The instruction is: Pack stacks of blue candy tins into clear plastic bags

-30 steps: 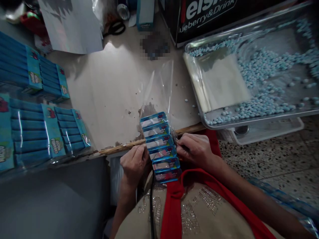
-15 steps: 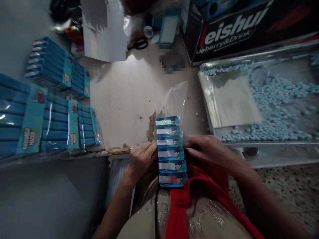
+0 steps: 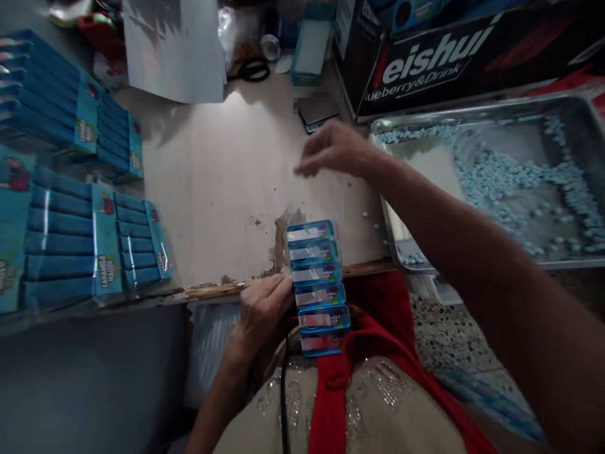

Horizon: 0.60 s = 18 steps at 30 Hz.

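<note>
Row of blue boxes (image 3: pixel 317 287) held at desk (image 3: pixel 222 183) edge by left hand (image 3: pixel 263 307); right hand (image 3: pixel 336 150) raised above desk.

Six small blue boxes in one line, far end on worn desk edge, near end over lap. Left fingers (image 3: pixel 278 291) pressed against left side of row, grasping it. Right hand blurred in mid-air, fingers loosely curled, holding nothing, just left of metal tray (image 3: pixel 586 120) of pale blue candies (image 3: pixel 501 183). Wrapped blue packs (image 3: pixel 70 239) stacked at left; black carton (image 3: pixel 439 57) behind tray.
</note>
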Motion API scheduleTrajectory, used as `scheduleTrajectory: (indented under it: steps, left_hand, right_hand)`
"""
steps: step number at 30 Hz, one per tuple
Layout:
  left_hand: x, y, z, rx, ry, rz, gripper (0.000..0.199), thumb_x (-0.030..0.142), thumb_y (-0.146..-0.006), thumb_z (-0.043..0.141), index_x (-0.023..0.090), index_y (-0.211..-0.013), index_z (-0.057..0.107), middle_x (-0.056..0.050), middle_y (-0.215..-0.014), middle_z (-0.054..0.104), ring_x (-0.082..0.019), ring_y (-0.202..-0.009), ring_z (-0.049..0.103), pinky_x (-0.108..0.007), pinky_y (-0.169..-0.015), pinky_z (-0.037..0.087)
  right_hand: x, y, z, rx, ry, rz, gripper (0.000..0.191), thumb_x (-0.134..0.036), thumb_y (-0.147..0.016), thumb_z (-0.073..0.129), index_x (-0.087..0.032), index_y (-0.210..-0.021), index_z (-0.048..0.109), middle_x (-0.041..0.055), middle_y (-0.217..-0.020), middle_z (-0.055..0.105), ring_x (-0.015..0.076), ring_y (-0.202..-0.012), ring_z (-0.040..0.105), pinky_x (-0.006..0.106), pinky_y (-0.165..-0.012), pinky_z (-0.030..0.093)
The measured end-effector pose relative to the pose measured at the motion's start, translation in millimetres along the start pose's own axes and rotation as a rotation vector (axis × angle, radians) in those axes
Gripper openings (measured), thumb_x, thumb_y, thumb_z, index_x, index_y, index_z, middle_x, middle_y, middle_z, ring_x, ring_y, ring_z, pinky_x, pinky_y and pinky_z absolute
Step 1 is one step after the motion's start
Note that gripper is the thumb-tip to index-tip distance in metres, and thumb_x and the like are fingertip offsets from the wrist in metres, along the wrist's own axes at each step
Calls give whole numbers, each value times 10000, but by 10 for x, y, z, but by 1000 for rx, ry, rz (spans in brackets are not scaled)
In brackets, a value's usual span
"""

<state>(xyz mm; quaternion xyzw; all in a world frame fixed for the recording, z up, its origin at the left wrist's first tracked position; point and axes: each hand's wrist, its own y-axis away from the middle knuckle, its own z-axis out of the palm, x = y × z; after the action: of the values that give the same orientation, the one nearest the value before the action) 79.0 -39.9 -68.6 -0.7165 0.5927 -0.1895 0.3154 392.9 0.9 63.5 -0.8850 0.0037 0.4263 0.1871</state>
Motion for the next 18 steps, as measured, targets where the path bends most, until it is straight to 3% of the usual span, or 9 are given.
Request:
scheduleTrajectory:
  steps: [2, 3, 5, 7, 9, 12, 15, 18]
  left_hand:
    - [-16, 13, 4, 18, -9, 6, 180, 257, -1127, 542, 172, -1027, 665, -40, -859, 763, -151, -722, 709, -264, -672, 496]
    - [-23, 21, 9, 22, -10, 6, 150, 233, -1116, 555, 166, -1041, 667, -49, -867, 769, -157, -736, 722, -262, -684, 510]
    - [-34, 44, 35, 52, -26, 6, 80, 178, -1080, 594, 158, -1062, 669, -64, -885, 782, -168, -765, 745, -258, -731, 544]
    - [-34, 79, 91, 105, -44, -13, 56, 131, -1032, 638, 169, -1056, 671, -64, -904, 793, -170, -791, 761, -251, -799, 575]
    - [-22, 122, 172, 153, -12, -92, 93, 131, -1001, 663, 186, -1074, 677, -66, -951, 802, -182, -857, 781, -262, -853, 598]
    - [2, 190, 309, 165, 120, -357, 243, 206, -971, 699, 192, -1212, 675, -90, -1072, 810, -211, -921, 801, -290, -807, 631]
    - [-2, 257, 414, 140, 125, -515, 306, 210, -949, 660, 186, -1251, 702, -85, -1051, 824, -215, -827, 798, -297, -714, 626]
    - [-59, 337, 443, 118, 7, -497, 259, 169, -977, 555, 192, -1157, 739, -77, -957, 825, -221, -765, 775, -314, -687, 591]
  right_hand:
    - [71, 151, -9, 428, 45, 81, 416, -310, -1015, 582, 18, -792, 710, -69, -593, 558, -9, -624, 524, 205, -722, 384]
    - [125, 279, -2, 577, 34, 112, 409, -293, -1025, 587, -3, -763, 708, -61, -591, 564, -5, -623, 519, 212, -708, 381]
    - [250, 643, 49, 687, -46, 74, 243, -235, -983, 705, -75, -804, 739, -19, -689, 678, 40, -654, 564, 228, -676, 425]
    - [375, 1111, 161, 681, -87, -62, 88, -182, -939, 743, -118, -992, 772, 11, -879, 765, 76, -740, 644, 242, -702, 491]
    - [495, 1587, 339, 681, -74, -105, 159, -158, -903, 739, -156, -1061, 751, 19, -951, 778, 106, -782, 691, 264, -740, 553]
    - [697, 2094, 718, 485, -186, -76, 229, -162, -903, 704, -178, -1132, 697, 20, -953, 764, 126, -805, 734, 262, -754, 611]
    - [904, 2236, 1118, 381, -200, -121, 428, -166, -863, 714, -168, -1284, 635, 40, -1004, 741, 144, -851, 729, 271, -770, 615]
    - [1020, 2157, 1361, 489, -5, -196, 409, -220, -921, 694, -159, -1320, 631, 86, -1108, 743, 184, -963, 706, 310, -847, 581]
